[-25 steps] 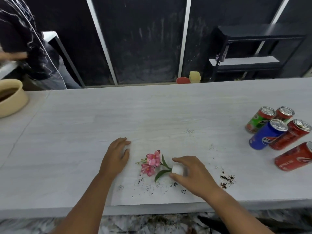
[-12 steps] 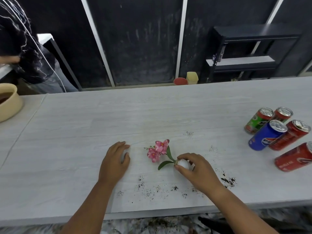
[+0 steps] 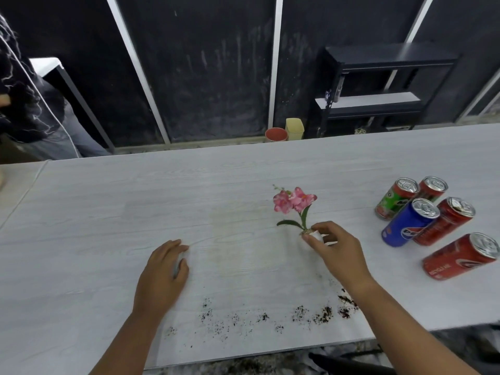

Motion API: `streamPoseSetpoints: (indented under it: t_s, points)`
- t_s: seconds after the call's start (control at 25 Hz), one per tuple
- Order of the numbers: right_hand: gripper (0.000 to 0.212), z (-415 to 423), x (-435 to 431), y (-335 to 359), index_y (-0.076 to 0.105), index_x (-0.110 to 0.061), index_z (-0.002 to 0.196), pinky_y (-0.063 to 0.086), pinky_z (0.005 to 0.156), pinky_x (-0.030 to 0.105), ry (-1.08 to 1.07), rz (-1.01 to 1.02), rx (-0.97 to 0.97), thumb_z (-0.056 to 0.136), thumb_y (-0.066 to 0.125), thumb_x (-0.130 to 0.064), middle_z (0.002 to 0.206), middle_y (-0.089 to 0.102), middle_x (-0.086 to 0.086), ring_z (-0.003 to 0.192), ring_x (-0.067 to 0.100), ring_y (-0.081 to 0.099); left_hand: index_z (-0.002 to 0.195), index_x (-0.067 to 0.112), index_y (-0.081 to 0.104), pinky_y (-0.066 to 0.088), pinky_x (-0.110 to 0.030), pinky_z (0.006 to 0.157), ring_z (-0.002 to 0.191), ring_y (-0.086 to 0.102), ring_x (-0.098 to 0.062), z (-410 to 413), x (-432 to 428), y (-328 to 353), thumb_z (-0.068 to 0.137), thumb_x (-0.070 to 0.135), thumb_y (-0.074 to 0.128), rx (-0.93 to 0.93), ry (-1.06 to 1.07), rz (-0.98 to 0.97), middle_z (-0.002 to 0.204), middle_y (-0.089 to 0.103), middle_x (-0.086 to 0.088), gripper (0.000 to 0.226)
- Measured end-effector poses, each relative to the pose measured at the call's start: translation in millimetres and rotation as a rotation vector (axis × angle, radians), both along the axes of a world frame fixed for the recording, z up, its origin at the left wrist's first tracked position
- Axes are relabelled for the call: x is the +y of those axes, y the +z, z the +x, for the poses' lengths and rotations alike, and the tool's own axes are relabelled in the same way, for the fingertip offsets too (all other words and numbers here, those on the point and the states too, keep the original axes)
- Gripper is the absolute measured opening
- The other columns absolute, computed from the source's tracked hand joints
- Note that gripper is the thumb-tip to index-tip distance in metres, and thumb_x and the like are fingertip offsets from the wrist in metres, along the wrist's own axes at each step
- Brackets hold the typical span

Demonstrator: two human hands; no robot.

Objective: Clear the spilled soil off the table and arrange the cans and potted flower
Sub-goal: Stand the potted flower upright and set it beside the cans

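Note:
My right hand (image 3: pixel 335 250) grips the small white pot of a pink flower (image 3: pixel 293 203), which stands upright on the pale wooden table (image 3: pixel 108 212); the pot is mostly hidden by my fingers. My left hand (image 3: pixel 162 277) lies flat on the table to the left, fingers apart, holding nothing. Dark spilled soil (image 3: pixel 322 313) is scattered in a band near the table's front edge, between my forearms and under my right wrist. Several cans lie on their sides at the right: a green one (image 3: pixel 393 200), a blue one (image 3: pixel 410 226) and red ones (image 3: pixel 460 257).
A black shelf unit (image 3: pixel 378 87) stands behind the table at the back right. A red cup (image 3: pixel 276 134) and a yellow cup (image 3: pixel 295 128) are on the floor by the dark wall. Another person (image 3: pixel 24 104) is at the far left.
My right hand has lifted the flower from lying on its side to upright and carried it away from the front edge, toward the back right. My left hand stays flat on the table.

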State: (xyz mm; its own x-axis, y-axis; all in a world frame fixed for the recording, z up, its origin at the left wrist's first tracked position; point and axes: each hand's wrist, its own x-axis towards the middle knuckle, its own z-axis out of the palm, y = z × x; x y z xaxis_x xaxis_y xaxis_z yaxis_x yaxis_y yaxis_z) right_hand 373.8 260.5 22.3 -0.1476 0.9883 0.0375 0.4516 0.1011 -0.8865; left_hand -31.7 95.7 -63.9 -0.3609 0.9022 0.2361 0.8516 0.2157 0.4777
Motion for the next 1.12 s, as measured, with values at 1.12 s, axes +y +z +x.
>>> streamPoseSetpoints:
  t_s: [1.12]
  points:
    - [0.064,63,74,-53,0.053,-0.026,0.143,0.048,0.116,0.037,-0.313,-0.068,0.182,0.090,0.088,-0.026,0.143,0.064,-0.004,0.133,0.013,0.061,0.138,0.034,0.063,0.037,-0.024,0.113,0.145,0.039,0.005,1,0,-1,0.102,0.044,0.049,0.015,0.024,-0.020,0.151,0.052,0.027,0.040]
